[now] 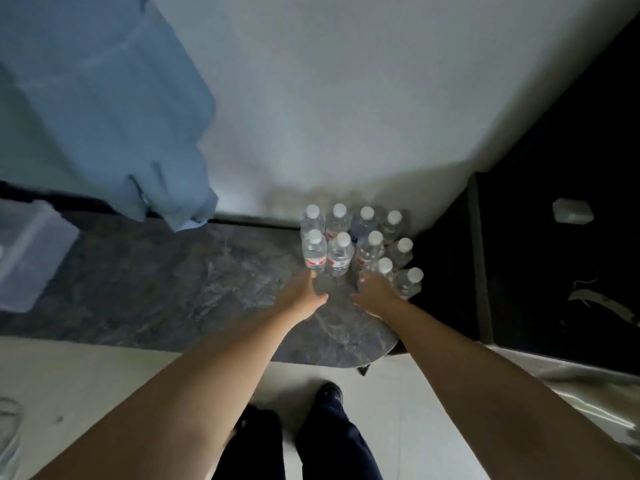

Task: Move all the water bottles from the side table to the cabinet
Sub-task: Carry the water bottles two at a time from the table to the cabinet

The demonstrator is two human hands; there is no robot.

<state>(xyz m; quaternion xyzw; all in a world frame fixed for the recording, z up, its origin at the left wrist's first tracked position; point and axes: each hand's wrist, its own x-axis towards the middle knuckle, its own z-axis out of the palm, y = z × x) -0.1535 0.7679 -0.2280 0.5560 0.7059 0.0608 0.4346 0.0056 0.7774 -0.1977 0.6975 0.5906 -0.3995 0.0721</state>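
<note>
Several clear water bottles (360, 242) with white caps and red labels stand upright in a tight cluster on the dark marble side table (207, 292), against the white wall. My left hand (304, 294) reaches to the foot of the front-left bottle (314, 252), fingertips touching it, fingers apart and not closed around it. My right hand (377, 292) reaches toward a front bottle (383, 268) on the right side, fingers spread just beside it, holding nothing.
A light blue garment (114, 109) hangs at the left over the table's back. A translucent plastic box (27, 254) sits at the table's left end. A dark recess (561, 237) lies to the right. My legs and shoes stand on the pale floor (104, 393) below.
</note>
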